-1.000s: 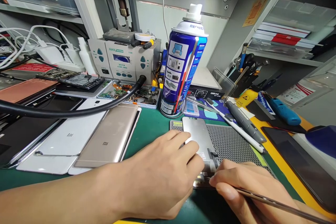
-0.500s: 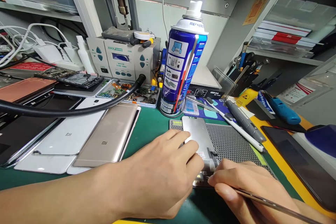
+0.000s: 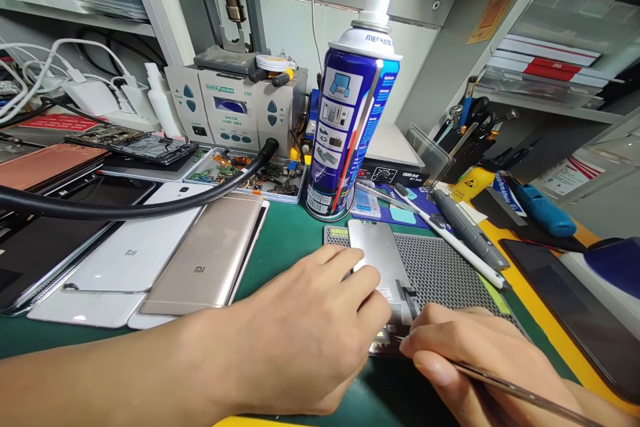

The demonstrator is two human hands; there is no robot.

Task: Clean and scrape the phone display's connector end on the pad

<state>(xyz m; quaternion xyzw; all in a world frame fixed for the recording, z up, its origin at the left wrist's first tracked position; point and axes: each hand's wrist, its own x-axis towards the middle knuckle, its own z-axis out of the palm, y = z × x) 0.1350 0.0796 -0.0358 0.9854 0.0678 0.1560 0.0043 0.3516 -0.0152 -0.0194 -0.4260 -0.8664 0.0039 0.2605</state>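
Note:
A silver phone part lies on a grey perforated mat, its lower end between my hands. My left hand has its fingers curled round the left side of this part. In my right hand is a thin metal tool, pinched between thumb and fingers, its tip at the lower end of the part near a small connector area. My fingers partly hide that end and the tool's tip.
Behind the mat stands a blue spray can. Phone backs lie at the left under a black hose. A parts tray, a grey station, a white brush and a dark phone surround the work.
The view has shifted slightly. Both hands keep nearly the same pose at the phone part, and the thin tool is still in my right hand.

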